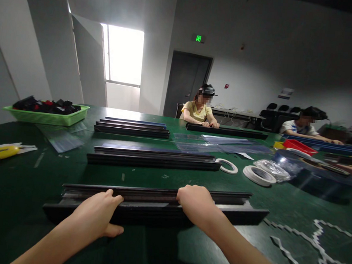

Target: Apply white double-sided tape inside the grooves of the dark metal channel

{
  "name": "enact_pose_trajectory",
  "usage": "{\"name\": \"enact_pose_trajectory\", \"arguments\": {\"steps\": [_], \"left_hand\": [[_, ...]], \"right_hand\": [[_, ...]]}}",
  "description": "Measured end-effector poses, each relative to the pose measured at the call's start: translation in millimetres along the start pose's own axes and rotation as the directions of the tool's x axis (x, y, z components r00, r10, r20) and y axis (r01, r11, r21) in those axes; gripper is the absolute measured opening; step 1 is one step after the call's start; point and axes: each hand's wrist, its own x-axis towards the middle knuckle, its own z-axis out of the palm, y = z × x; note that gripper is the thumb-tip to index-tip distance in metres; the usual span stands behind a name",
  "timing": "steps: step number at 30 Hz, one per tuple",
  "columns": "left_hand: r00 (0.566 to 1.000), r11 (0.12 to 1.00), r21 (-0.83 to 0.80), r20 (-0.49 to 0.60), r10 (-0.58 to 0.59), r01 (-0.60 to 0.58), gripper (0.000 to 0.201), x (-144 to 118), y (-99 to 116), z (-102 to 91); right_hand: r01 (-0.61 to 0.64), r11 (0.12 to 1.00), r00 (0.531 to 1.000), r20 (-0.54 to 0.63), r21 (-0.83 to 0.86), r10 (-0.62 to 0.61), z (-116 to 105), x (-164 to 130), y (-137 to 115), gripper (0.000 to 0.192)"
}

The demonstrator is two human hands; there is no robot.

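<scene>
I am looking into a plain assembly workroom. My hands rest at the near edge of a long green-topped work table (18,183), and beyond them lie rows of long black metal profile rails (153,159). Rolls of white adhesive tape (259,175) sit past my right hand, a green plastic basket of small black parts (48,115) far left. Two seated co-workers (200,109) handle similar rails opposite.

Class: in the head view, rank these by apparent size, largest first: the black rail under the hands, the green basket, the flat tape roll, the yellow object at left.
1. black rail, though nearest the camera
2. green basket
3. flat tape roll and yellow object: too alike to rank
</scene>
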Motion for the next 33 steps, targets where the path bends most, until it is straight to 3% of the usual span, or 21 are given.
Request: {"name": "enact_pose_trajectory", "arguments": {"steps": [20,33], "left_hand": [[1.0,1.0,0.005,0.008,-0.015,0.015,0.054,0.2,-0.3,-1.1],[1.0,1.0,0.019,0.017,-0.016,0.015,0.068,-0.8,2.2,-3.3]], "right_hand": [[0.021,1.0,0.999,-0.032,-0.01,-0.021,1.2,0.0,0.6,0.024],[0.022,1.0,0.999,-0.034,-0.006,-0.022,1.9,1.8,0.4,0.025]]}}
